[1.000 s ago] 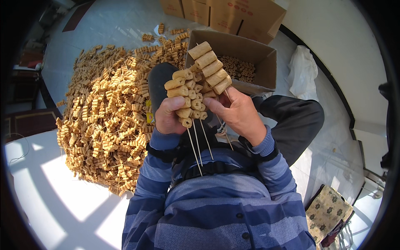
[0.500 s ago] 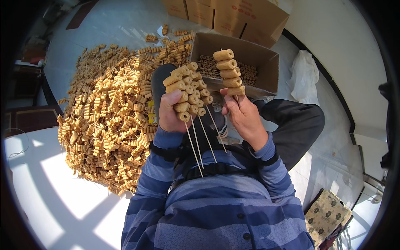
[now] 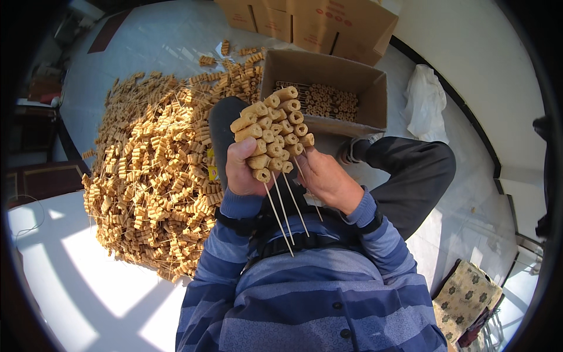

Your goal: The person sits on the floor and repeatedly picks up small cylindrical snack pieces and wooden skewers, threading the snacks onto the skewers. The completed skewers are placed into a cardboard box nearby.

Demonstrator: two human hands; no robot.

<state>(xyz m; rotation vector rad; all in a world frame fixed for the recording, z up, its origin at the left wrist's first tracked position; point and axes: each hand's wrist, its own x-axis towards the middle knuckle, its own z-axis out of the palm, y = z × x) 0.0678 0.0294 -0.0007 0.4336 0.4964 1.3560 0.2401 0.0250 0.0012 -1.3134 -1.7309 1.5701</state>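
Observation:
A bundle of skewers (image 3: 272, 132), each threaded with tan, hollow, tube-shaped food pieces, is gripped by my left hand (image 3: 241, 167), thumb pressed on its near left side. Their bare sticks point down toward my lap. At the bundle's right side, my right hand (image 3: 329, 179) is closed around the skewer it brought over, which now lies against the others. Its fingers are partly hidden behind the pieces. Beyond the hands stands an open cardboard box (image 3: 372, 97) with rows of the same skewers inside.
A large heap of loaded skewers (image 3: 152, 188) covers the floor at left. More cartons (image 3: 316, 26) stand behind the open box. A white plastic bag (image 3: 426, 102) lies at right, and a patterned cushion (image 3: 466, 299) sits at lower right. My bent leg (image 3: 410, 179) is beside the box.
My right hand has moved left and down, bringing its single skewer from apart to against the bundle. My left hand keeps its grip, shifted slightly.

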